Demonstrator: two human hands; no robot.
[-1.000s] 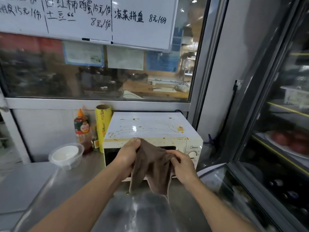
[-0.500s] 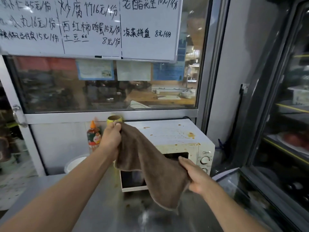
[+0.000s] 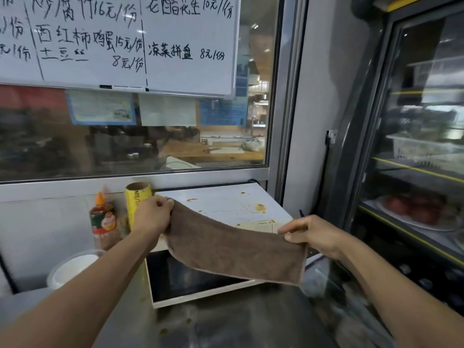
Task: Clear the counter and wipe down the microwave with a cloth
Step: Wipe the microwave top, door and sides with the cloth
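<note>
Between both hands' grips [image 3: 153,214] [image 3: 312,234] stretches the cloth [image 3: 233,252].

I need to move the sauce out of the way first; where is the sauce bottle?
In the head view the sauce bottle stands at the left, against the back wall, beside the yellow roll and behind the white bowl, left of the microwave.

A brown rectangular terry cloth [image 3: 236,249] is held stretched between left hand [image 3: 153,214] and right hand [image 3: 313,234] above the stained white microwave [image 3: 233,207].
</note>
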